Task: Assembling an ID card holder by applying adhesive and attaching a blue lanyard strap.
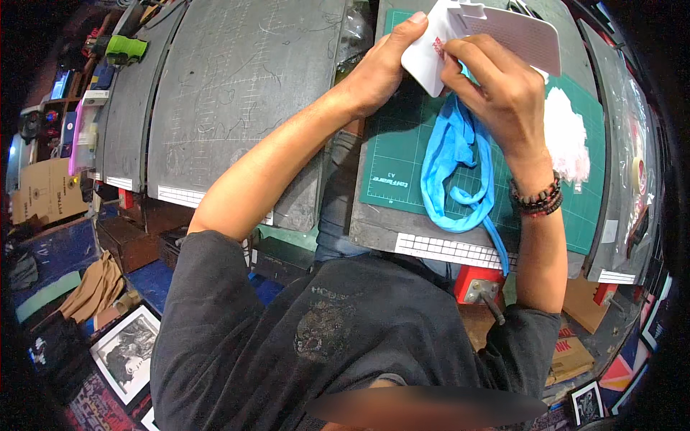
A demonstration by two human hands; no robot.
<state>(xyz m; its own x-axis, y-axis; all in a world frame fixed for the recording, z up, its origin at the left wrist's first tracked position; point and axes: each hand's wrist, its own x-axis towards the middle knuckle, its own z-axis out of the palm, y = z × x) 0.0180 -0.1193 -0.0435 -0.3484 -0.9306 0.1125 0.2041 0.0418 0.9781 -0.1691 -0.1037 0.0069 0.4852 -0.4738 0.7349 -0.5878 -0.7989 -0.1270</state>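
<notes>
Grey, scratched-up tabletop [237, 100] fills a lot of my view, split by a gap, and the action's on the right-hand part. Left grip [379, 66] is pinching the white folded panel [426, 63] by its left edge, thumb up top, other fingers mostly hidden. Right grip [507, 90] is curled in, fingertips against the panel beside some red marking; can't tell whether it's pinching anything. Panel looks held over the far end of the green cutting mat [392, 154]. Blue cloth [433, 188] trails from under that grip, loops on the mat and droops past the near edge. Right of my wrist: a whitish-pink patch [569, 136], maybe scraps.

What'd worry me: only one edge is held, so pressing too hard on the right could twist the panel loose. Also, that dangling cloth tail could snag on my forearm and drag the loop along.
</notes>
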